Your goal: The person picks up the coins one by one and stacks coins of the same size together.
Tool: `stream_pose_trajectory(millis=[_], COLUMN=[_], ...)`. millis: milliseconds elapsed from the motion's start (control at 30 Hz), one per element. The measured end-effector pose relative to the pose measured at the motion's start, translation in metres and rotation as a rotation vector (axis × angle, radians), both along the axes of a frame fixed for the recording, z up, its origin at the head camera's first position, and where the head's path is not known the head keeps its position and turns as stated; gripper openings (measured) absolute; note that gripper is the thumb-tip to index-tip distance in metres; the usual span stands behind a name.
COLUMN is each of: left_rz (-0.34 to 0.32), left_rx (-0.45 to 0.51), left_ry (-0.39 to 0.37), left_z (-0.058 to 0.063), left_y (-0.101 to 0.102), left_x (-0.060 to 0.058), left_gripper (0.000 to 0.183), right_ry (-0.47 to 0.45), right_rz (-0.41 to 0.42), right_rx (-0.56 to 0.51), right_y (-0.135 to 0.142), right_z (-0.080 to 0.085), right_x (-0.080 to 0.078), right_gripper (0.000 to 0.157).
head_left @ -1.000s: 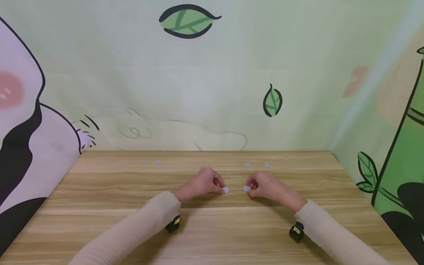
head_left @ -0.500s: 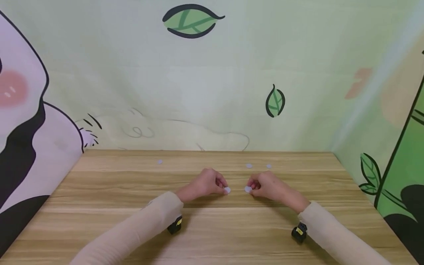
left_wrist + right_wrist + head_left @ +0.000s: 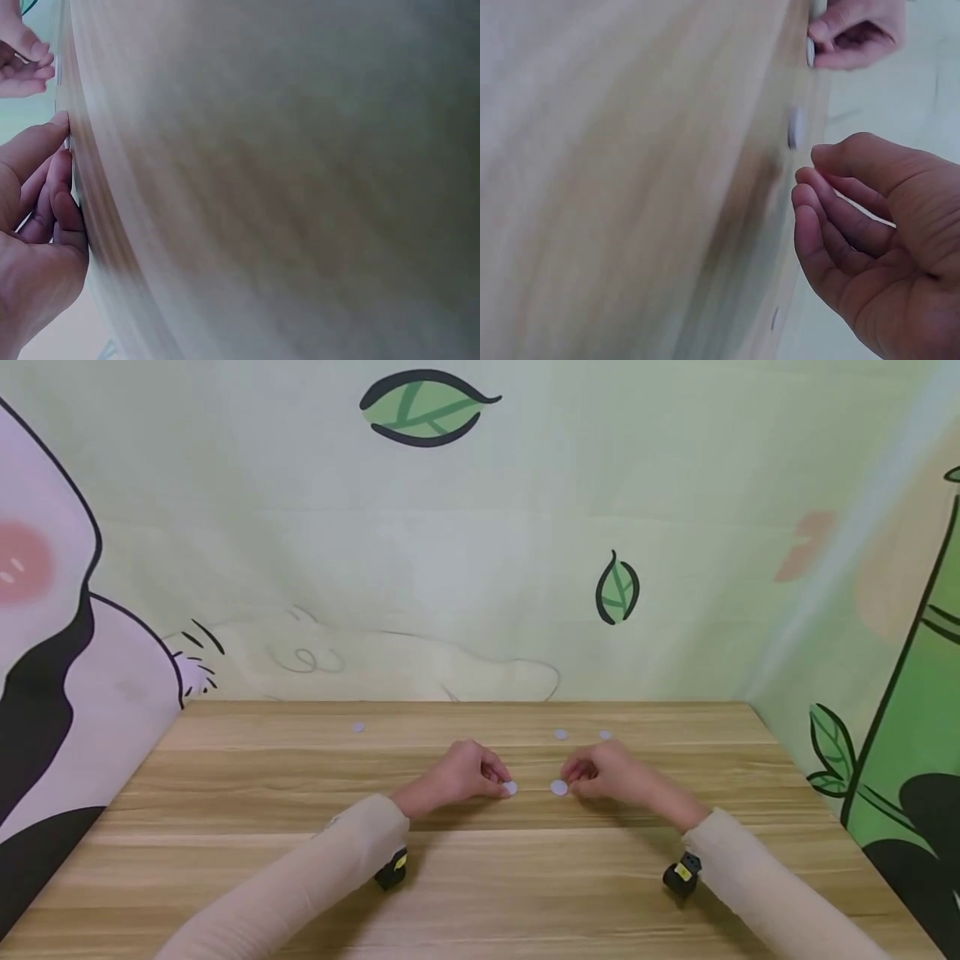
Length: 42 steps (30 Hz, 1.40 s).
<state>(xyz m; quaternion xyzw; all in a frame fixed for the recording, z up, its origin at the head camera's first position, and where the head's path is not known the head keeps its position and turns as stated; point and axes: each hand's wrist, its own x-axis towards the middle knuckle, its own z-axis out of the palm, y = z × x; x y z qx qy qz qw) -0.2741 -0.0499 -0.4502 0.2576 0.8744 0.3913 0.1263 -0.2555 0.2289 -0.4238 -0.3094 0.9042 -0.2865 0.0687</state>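
Left hand (image 3: 468,772) pinching small white round disc (image 3: 511,788) at wood-grain bench (image 3: 480,893) | right hand (image 3: 615,772) holding nothing, grip loosely parted, beside second white disc (image 3: 558,787) lying free | seemingly done: one; unreleased: one; three farther discs (image 3: 561,735) lying apart

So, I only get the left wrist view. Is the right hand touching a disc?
Observer: No, the right hand has its fingers just apart from the nearest pale disc.
Operator: Anything over by the far edge of the table?
Observer: Yes, three more discs lie near that edge of the table.
Operator: Is there a picture up high?
Observer: A green leaf with a dark outline is on the backdrop.
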Motion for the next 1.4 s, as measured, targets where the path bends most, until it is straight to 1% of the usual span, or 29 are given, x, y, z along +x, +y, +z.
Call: stream_pose_trajectory(millis=[67, 167, 400, 467, 567, 667, 867, 1000, 1067, 1200, 1300, 1400], left_rz=[0.006, 0.015, 0.026, 0.029, 0.036, 0.040, 0.033, 0.018, 0.017, 0.021, 0.022, 0.029], left_rx=[-0.002, -0.005, -0.030, -0.033, -0.028, -0.023, -0.024, -0.013, -0.012, -0.019, -0.015, -0.007], left_ry=[-0.008, -0.012, -0.007, -0.011, -0.020, -0.023, -0.001, 0.020, 0.017, -0.019, -0.033, -0.036], left_z=[0.001, 0.001, 0.002, 0.003, 0.003, 0.003, 0.004, 0.004, 0.005, 0.005, 0.004, 0.003], left_y=[0.000, 0.001, 0.003, 0.004, 0.005, 0.005, 0.005, 0.004, 0.003, 0.003, 0.003, 0.003], left_x=[0.000, 0.000, -0.002, -0.002, -0.003, -0.003, -0.002, -0.002, -0.003, -0.003, -0.003, -0.001], left_gripper=[0.012, 0.012, 0.012, 0.012, 0.012, 0.013, 0.012, 0.012, 0.012, 0.012, 0.012, 0.012], right_ry=[0.018, 0.039, 0.093, 0.104, 0.097, 0.062, 0.001, -0.038, -0.060, -0.106, -0.124, -0.118], right_rz=[-0.022, -0.085, -0.199, -0.224, -0.249, -0.252, -0.237, -0.251, -0.264, -0.278, -0.295, -0.323], right_rx=[0.011, 0.029, 0.017, 0.017, 0.017, 0.008, 0.001, -0.023, -0.036, -0.029, -0.011, -0.004], right_y=[0.004, 0.008, 0.016, 0.017, 0.018, 0.018, 0.021, 0.021, 0.021, 0.018, 0.015, 0.013], right_z=[0.004, 0.011, 0.033, 0.036, 0.038, 0.034, 0.017, 0.006, 0.002, -0.006, -0.010, -0.014], right_x=[-0.004, -0.011, -0.035, -0.042, -0.052, -0.060, -0.074, -0.080, -0.081, -0.080, -0.077, -0.074], right_gripper=[0.015, 0.018, 0.022, 0.021, 0.021, 0.022, 0.025, 0.026, 0.026, 0.028, 0.030, 0.031])
